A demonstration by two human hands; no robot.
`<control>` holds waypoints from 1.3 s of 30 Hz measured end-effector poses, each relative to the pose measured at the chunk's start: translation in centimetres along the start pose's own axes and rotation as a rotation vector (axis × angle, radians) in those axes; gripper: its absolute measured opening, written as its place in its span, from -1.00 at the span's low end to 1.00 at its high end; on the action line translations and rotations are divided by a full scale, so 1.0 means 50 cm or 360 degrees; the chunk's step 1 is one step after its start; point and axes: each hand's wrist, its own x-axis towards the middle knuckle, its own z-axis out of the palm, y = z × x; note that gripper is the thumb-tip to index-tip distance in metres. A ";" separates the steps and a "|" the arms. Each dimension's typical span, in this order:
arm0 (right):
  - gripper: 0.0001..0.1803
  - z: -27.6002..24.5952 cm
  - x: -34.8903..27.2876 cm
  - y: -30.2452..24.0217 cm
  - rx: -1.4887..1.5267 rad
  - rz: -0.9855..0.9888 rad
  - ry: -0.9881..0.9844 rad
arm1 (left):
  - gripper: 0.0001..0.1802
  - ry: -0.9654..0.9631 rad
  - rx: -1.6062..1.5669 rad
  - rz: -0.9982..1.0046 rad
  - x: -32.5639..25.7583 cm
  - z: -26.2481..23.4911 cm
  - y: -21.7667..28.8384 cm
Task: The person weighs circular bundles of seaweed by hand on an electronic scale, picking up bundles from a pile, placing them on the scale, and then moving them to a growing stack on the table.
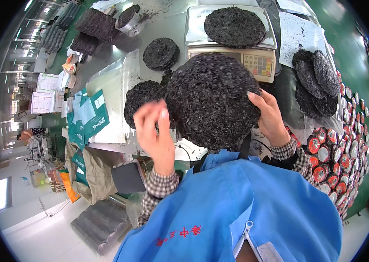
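A large round cake of dried black seaweed (212, 100) is held up in front of my chest, slightly blurred. My right hand (271, 114) grips its right edge, thumb on the near face and the other fingers partly behind. At the left edge is my left hand (154, 133), its fingers smeared but raised and apart, with nothing visible in them. Behind that hand lies another dark seaweed cake (138, 98) on the table. Beyond the held cake, one more seaweed cake (235, 27) rests on the pan of a white scale (195, 32).
A small stack of seaweed cakes (161, 53) sits left of the scale. More cakes (317, 83) overlap at the right. Dark seaweed bundles (97, 26) and a round metal mould (127, 20) stand far left. Green packets (90, 115) lie at the left; round red-and-silver packs (330, 153) crowd the right.
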 end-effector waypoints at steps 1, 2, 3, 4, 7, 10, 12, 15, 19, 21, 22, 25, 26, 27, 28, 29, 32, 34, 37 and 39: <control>-0.67 -0.003 -0.003 -0.001 -0.0059 -0.0050 0.0076 | -0.75 -0.0073 0.0124 0.0117 -0.013 -0.017 0.010; -0.69 0.002 -0.007 -0.007 -0.0012 -0.0069 0.0137 | -0.80 -0.0209 -0.0016 0.0008 -0.023 -0.013 0.033; -0.69 0.006 -0.011 -0.017 0.0037 -0.0077 0.0145 | -0.84 -0.0283 0.0054 0.0139 -0.022 -0.004 0.045; -0.70 0.009 -0.013 -0.027 0.0086 -0.0086 0.0156 | -0.84 -0.0333 -0.0011 0.0087 -0.028 0.008 0.039; -0.71 0.004 -0.020 -0.040 0.0098 -0.0156 0.0232 | -0.85 -0.0412 -0.0008 0.0074 -0.017 0.043 0.040; -0.72 -0.010 -0.024 -0.057 0.0122 -0.0213 0.0316 | -0.85 -0.0541 0.0119 0.0249 0.014 0.068 0.039; -0.72 -0.014 -0.027 -0.072 0.0114 -0.0237 0.0350 | -0.85 -0.0642 0.0217 0.0411 0.038 0.086 0.040; -0.74 -0.024 -0.026 -0.089 0.0115 -0.0298 0.0435 | -0.85 -0.0713 0.0322 0.0744 0.075 0.119 0.048; -0.74 -0.055 -0.021 -0.121 0.0156 -0.0427 0.0587 | -0.89 -0.1017 -0.0638 -0.0231 0.149 0.142 0.053; -0.74 -0.080 -0.020 -0.135 0.0175 -0.0489 0.0710 | -0.93 -0.0900 -0.0956 -0.0442 0.248 0.173 0.071; -0.74 -0.087 -0.018 -0.146 0.0157 -0.0507 0.0719 | -0.95 -0.0782 -0.0956 -0.0350 0.311 0.194 0.083; -0.75 -0.105 -0.014 -0.164 -0.0041 -0.0621 0.0820 | -0.87 -0.0476 -0.0898 -0.0002 0.509 0.334 0.074; -0.75 -0.088 -0.009 -0.170 -0.0060 -0.0656 0.0794 | -0.81 -0.0541 -0.0526 0.0176 0.582 0.363 0.028; -0.74 -0.083 -0.002 -0.166 -0.0074 -0.0657 0.0783 | -0.67 -0.0414 0.0198 0.0660 0.644 0.397 -0.061; -0.74 -0.079 -0.006 -0.169 -0.0193 -0.0695 0.0839 | -0.59 -0.0312 0.0700 0.0891 0.628 0.434 -0.074; -0.74 -0.078 -0.015 -0.174 -0.0329 -0.0740 0.0907 | -0.52 -0.0183 0.1180 0.1113 0.595 0.464 -0.067; -0.72 -0.081 -0.058 -0.162 -0.0706 -0.0781 0.1179 | -0.38 -0.0937 -0.0095 0.1031 0.371 0.419 0.076; -0.71 -0.056 -0.082 -0.131 -0.0564 -0.0799 0.0913 | -0.04 -0.1316 -0.0303 0.1045 0.191 0.335 0.150; -0.68 -0.033 -0.113 -0.109 -0.0608 -0.0654 0.0317 | 0.04 -0.1284 -0.0458 0.0672 0.065 0.256 0.143; -0.69 -0.042 -0.125 -0.080 -0.0511 -0.0454 0.0195 | -0.10 -0.1416 -0.0613 0.0375 0.068 0.181 0.132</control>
